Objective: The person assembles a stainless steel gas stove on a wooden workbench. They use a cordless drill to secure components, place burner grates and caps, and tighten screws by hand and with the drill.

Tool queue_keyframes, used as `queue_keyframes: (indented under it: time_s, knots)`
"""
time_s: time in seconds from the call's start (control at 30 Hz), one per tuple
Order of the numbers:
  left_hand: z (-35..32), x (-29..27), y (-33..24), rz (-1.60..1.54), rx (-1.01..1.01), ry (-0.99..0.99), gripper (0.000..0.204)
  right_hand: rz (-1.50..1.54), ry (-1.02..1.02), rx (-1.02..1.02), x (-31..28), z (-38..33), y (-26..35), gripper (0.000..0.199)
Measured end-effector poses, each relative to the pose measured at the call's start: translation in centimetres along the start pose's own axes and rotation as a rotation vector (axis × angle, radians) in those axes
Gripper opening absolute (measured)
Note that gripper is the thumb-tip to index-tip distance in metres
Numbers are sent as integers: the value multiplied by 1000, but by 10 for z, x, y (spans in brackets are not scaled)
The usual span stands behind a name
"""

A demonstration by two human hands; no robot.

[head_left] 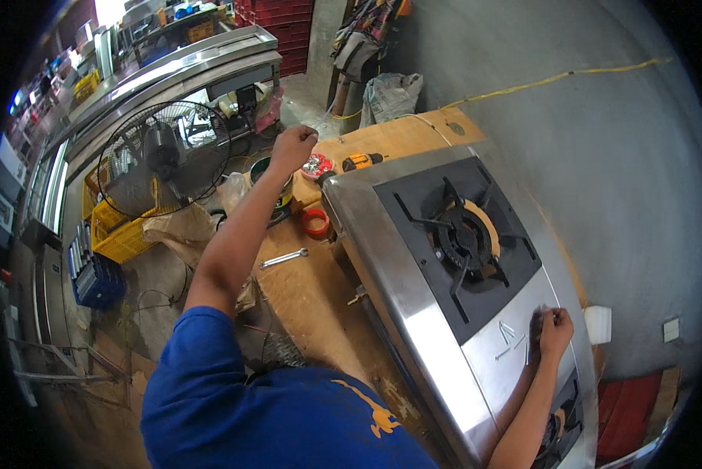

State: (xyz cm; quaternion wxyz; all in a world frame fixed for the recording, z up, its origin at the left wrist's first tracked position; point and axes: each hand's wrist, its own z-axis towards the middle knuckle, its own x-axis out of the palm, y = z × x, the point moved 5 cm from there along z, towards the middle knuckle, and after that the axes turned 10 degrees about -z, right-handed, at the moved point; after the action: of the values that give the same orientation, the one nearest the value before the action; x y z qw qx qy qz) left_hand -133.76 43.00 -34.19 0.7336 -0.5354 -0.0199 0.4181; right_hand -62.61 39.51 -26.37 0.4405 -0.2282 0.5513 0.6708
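The stainless steel gas stove (pixel 413 258) lies tilted across the wooden bench (pixel 312 305), its 1 black burner grate (pixel 464 238) facing up and toward the wall, probably propped that way so the steel top panel is easy to reach. Behind the bench stands a round wire-guarded fan (pixel 163 156), and below it a yellow crate (pixel 124 234) sits on the floor.

On the bench, near the stove's far corner, a yellow cordless drill (pixel 362 161) lies on its side, with a roll of orange tape (pixel 315 223) and a steel wrench (pixel 283 258) a little nearer, all loose and within arm's reach of the work.

The left hand (pixel 292 147) is stretched far out over the bench end, just beside a small red-rimmed tin (pixel 316 166). Its fingers are curled into a closed fist; whether anything is inside it cannot be told.

The right hand (pixel 556 327) rests on the stove's steel panel in front of the grate. Its fingers are bunched narrow, pinched on something small against the metal, too tiny to identify. A few thin screws (pixel 507 332) lie loose on the panel just beside that hand.
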Motion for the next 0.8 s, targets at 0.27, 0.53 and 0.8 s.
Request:
queue_keyframes:
  time_s: [0.27,0.53,0.8]
  knots:
    - [45,92,119,752,-121,565,24,65,-57,-8,-2,-3,0,14]
    - [41,111,144,798,-216,633,22,13,-81,8,-2,-1,-14,14]
    - [48,115,145,868,-217,660,23,-16,-35,43,-4,-5,-2,14]
